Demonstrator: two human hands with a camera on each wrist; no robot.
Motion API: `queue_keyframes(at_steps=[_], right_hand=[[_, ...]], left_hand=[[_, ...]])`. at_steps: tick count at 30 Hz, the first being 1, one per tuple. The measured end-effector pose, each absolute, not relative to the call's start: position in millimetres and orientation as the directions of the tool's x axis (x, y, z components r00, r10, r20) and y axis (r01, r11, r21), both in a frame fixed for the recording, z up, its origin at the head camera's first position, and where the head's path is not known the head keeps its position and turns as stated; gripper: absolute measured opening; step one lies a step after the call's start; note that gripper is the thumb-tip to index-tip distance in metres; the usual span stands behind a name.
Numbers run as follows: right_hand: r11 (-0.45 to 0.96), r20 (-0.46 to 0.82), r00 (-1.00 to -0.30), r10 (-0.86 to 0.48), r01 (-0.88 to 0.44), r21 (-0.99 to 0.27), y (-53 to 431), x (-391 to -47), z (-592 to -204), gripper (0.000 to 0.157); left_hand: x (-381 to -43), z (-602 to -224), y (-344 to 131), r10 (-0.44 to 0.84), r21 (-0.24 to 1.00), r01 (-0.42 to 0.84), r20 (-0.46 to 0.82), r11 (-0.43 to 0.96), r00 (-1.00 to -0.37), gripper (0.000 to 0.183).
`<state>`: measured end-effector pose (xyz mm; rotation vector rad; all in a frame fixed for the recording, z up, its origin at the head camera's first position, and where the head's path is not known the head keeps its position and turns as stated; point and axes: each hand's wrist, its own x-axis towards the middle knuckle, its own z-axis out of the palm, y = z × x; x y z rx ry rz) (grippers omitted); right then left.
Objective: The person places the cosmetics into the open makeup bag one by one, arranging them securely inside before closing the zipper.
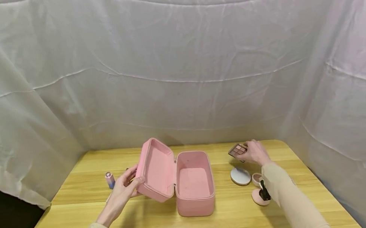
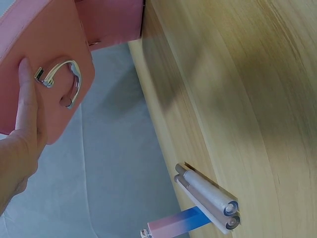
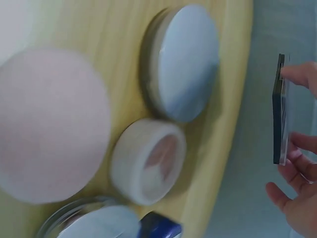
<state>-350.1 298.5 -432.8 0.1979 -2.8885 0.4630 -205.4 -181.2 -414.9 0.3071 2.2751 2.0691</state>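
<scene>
A pink cosmetic case (image 1: 197, 207) stands on the table with its lid (image 1: 156, 167) swung out to the left. My left hand (image 1: 121, 188) grips that lid, thumb over the rim and the other fingers on its outer face, near a metal-fitted carry handle (image 2: 74, 82). On the right, my right hand (image 1: 256, 153) pinches an eyeshadow palette (image 1: 237, 150) by its edges, its pans facing up toward the head camera. The right wrist view shows the palette edge-on, thin and dark, above the table's far part. Inside, the case body holds nothing visible.
Nearer me than the palette lie a silvery round compact (image 1: 240, 176), a small pot (image 1: 256, 179) and a pink round compact (image 1: 259, 198), partly under my right forearm. Left of the lid stands a pink-and-blue tube (image 1: 110, 180), with slim tubes (image 2: 208, 193) beside it. Grey curtains (image 1: 182, 106) hang behind.
</scene>
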Motion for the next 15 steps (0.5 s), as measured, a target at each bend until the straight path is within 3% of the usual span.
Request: queue_keyframes(at_steps=[5,15], right_hand=[[0.916,0.228,-0.963,-0.146,-0.218,-0.336,286,-352,-423,0.068],[0.850,0.271,-0.930,-0.247,-0.342,-0.401,261,-349,-403,0.065]], left_hand=[[-205,-415,-181,0.182,0.990,0.112,0.095,0.088,-0.979,0.064],[-207,-414,-181,0.173,0.990,0.110,0.092,0.093,-0.981,0.065]])
